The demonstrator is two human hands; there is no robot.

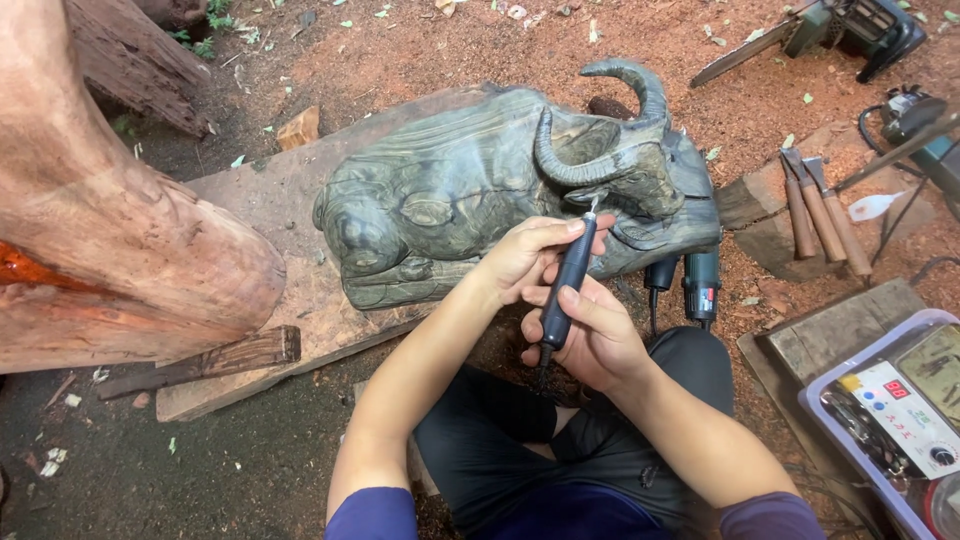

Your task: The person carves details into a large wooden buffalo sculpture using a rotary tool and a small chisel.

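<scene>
Both hands (pixel 560 300) grip a dark rotary handpiece (pixel 566 285) against the buffalo carving (pixel 470 190).

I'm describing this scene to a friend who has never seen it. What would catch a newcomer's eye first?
First, the large dark carved buffalo lying on a wooden slab in the middle, its curved horns raised. Just below it, the left hand and right hand hold a slim blue-black rotary tool, its tip at the buffalo's head. At the left looms a big reddish log.
</scene>
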